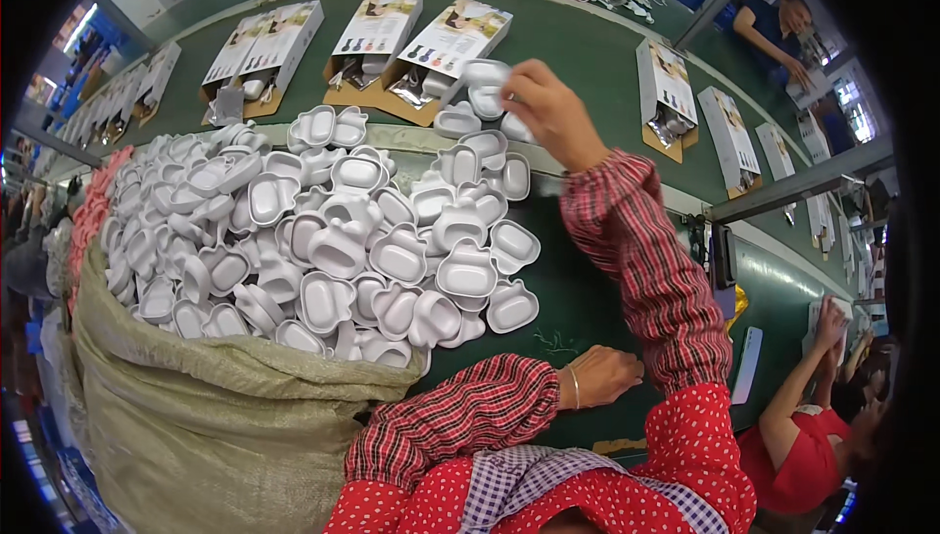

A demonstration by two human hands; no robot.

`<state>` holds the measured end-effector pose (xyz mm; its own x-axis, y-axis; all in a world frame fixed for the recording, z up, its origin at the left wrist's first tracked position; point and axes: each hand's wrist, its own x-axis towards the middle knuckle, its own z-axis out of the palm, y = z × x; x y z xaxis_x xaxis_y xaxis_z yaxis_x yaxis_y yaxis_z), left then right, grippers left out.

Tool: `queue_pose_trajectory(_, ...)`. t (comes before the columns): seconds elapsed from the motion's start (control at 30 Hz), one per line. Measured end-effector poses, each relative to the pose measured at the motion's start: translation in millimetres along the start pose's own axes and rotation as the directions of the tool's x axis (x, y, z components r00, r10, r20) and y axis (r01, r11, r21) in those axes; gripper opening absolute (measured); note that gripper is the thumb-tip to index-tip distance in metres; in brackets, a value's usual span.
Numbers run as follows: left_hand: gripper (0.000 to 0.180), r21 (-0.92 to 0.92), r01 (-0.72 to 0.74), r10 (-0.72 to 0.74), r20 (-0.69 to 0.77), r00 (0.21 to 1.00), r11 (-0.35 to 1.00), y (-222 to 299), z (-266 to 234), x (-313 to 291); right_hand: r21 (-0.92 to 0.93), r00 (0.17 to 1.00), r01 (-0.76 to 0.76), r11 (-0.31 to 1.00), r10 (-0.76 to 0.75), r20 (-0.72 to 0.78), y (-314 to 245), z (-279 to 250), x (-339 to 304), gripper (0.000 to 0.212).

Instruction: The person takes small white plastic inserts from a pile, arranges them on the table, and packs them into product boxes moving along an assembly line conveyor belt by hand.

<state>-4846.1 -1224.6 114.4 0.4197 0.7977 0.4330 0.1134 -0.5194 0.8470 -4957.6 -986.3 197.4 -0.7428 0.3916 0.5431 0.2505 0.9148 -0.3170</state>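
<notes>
My right hand [550,113] is stretched out over the far side of the table, its fingers closed on a white plastic shell [486,74] with a shallow oval hollow. The shell is beside the open end of a printed carton [460,33]. A few more white shells [456,120] lie just below it on the ledge. My left hand [601,375] rests on the green table near me, fingers curled in, with no object showing in it. To its left spreads a large heap of white shells [338,250].
A greenish woven sack [225,417] stands at the heap's near left. Open cartons [377,20] line the green belt [578,54] beyond a metal ledge. A pale flat object [747,366] lies at right. Co-workers [798,446] sit at right and far right [774,30].
</notes>
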Motion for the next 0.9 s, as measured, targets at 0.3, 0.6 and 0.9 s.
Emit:
queue_pose_trajectory(0.3, 0.012, 0.028, -0.141, 0.144, -0.175, 0.974, 0.99, -15, 27, 0, -0.425, 0.991, -0.079, 0.902, 0.117, 0.063, -2, 57, 28, 0.011)
queue_pose_trajectory(0.6, 0.014, 0.028, 0.004, -0.004, 0.019, 1.0, 1.0, 2, 3, 3, -0.356, 0.927, -0.376, 0.856, 0.342, -0.156, 64, -25, -49, 0.052)
queue_pose_trajectory(0.9, 0.014, 0.035, -0.009, 0.009, 0.015, 1.0, 0.999, 3, 2, 4, -0.205, 0.948, -0.318, 0.926, 0.309, -0.074, 76, -52, -97, 0.045)
